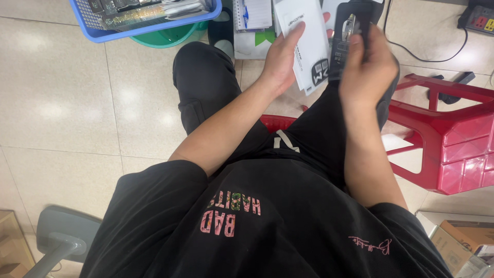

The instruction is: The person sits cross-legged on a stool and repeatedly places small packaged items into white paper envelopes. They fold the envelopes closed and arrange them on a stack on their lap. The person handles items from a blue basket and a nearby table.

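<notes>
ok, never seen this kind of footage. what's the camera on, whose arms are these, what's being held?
There is one picture, from a camera worn on a person's head and looking down, so the arms are that person's own. They sit over a tiled floor. The left hand holds a white flat package. The right hand grips a black package; what is inside it is too blurred to tell. Around them: a blue basket of packaged items, a red plastic stool, and a power strip with a black cable.
</notes>
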